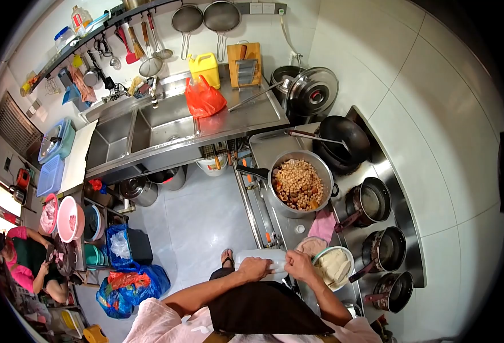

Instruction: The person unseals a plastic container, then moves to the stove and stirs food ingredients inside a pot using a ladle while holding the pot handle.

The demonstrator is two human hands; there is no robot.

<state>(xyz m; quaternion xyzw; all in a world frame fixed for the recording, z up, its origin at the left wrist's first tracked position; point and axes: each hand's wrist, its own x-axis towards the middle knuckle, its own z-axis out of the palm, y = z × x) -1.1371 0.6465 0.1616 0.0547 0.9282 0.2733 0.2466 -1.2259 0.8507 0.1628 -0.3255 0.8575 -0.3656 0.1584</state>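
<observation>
At the front edge of the steel counter, a translucent plastic container [277, 255] lies across in front of my body. My left hand [256, 268] is closed on its near side. My right hand [298, 265] has its fingers closed at the container's right end, where part of it is hidden. Right beside my right hand stands a bowl [352, 264] holding pale, doughy pieces, with a smaller pinkish bowl [312, 246] behind it. Farther back is a large pressure cooker pot [330, 171], lid off, full of light-brown beans or nuts with darker pieces.
A wok [343, 140] and several small saucepans [384, 248] line the stove at right. Behind are the steel sink [163, 119] and a red plastic bag [204, 98]. At far left a co-worker [24, 257] handles meat. Blue bags [132, 290] sit on the floor.
</observation>
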